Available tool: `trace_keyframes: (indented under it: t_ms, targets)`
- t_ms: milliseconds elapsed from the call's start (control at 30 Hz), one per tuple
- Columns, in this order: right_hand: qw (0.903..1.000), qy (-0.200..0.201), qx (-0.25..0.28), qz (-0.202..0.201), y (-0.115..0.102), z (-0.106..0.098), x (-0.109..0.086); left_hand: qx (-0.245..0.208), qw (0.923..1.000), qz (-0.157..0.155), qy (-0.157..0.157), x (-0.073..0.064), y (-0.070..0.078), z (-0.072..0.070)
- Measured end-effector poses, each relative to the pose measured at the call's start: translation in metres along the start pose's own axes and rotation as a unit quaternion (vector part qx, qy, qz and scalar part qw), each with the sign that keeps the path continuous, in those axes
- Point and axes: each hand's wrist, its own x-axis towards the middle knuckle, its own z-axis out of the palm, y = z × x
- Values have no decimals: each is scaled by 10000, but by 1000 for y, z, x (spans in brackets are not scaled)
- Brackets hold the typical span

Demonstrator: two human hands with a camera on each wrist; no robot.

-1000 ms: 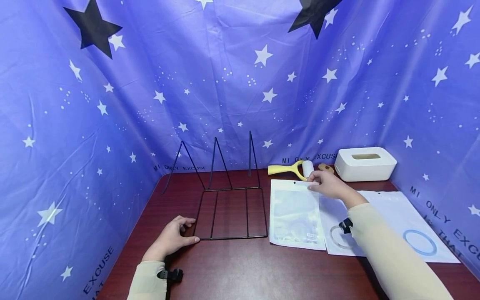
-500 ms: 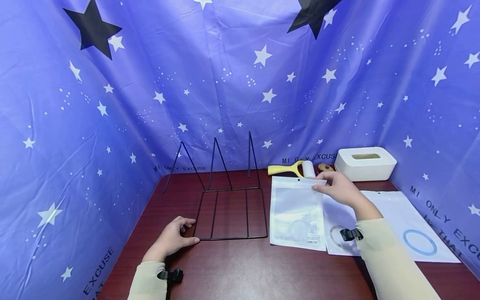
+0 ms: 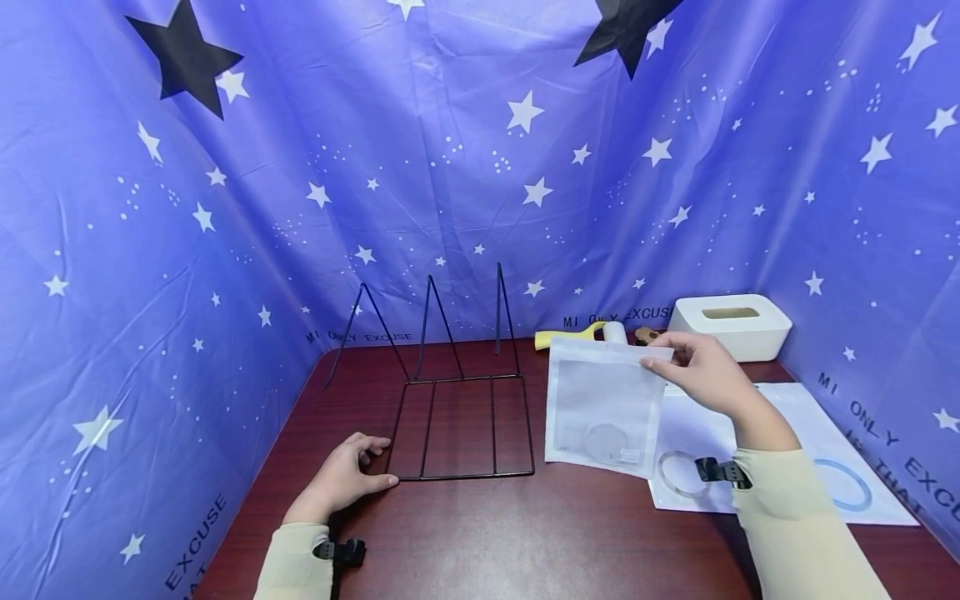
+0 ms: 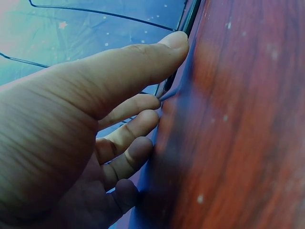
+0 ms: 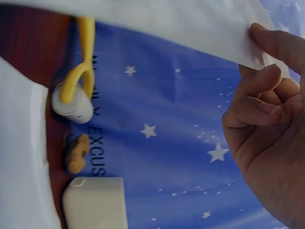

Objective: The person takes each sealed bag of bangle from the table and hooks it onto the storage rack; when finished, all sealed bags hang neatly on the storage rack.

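Observation:
A black wire rack [image 3: 459, 477] with several upright triangular wires stands on the table's left half. My left hand [image 3: 341, 479] touches its front left corner, thumb and fingers spread along the wires; in the left wrist view the thumb [image 4: 138, 62] lies against the rod and the other fingers bend loosely near the tabletop. My right hand [image 3: 701, 375] pinches the top right corner of a white plastic pouch [image 3: 603, 400] between thumb and fingers. The pouch hangs tilted, lifted off the table, with a faint round shape showing through it.
Two more white pouches lie to the right, one with a pale ring [image 3: 678, 475], the other with a blue ring [image 3: 851, 487]. Behind are a yellow-handled lint roller [image 3: 566, 339], a small brown object [image 3: 647, 336] and a white tissue box [image 3: 731, 327]. A starry blue curtain surrounds the table.
My right hand has drawn the pouch upward and slightly right, from lying on the table to hanging above it, covering part of the lint roller. My left hand and the rack have stayed put.

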Motion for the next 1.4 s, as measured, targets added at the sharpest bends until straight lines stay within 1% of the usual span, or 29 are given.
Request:
trace_keyframes:
  t_ms: [233, 400, 667, 867, 1000, 1133, 1300, 1400]
  targets:
    - [9995, 115, -122, -254, -17, -6, -4, 5, 10000, 5, 12, 0, 0, 0]
    - [9989, 219, -20, -409, -25, -10, -7, 7, 10000, 25, 45, 0, 1, 0]
    - [9982, 395, 153, -424, -43, -17, -14, -89, 9999, 63, 46, -1, 0, -2]
    - [9965, 552, 343, -517, -57, -19, -20, -275, 9994, 106, 164, -2, -2, -6]
    - [9945, 628, 554, -631, -65, -18, -23, -442, 9981, 288, 331, -4, 5, -11]
    - [9907, 606, 772, -938, -71, -16, -23, -574, 9953, 607, 493, -7, 16, -14]
    - [9837, 522, 1052, -1362, -77, -10, -22, -786, 9891, 1050, 671, -9, 29, -15]
    - [9807, 515, 1150, -1494, -81, -5, -21, -929, 9851, 1264, 702, -11, 39, -15]
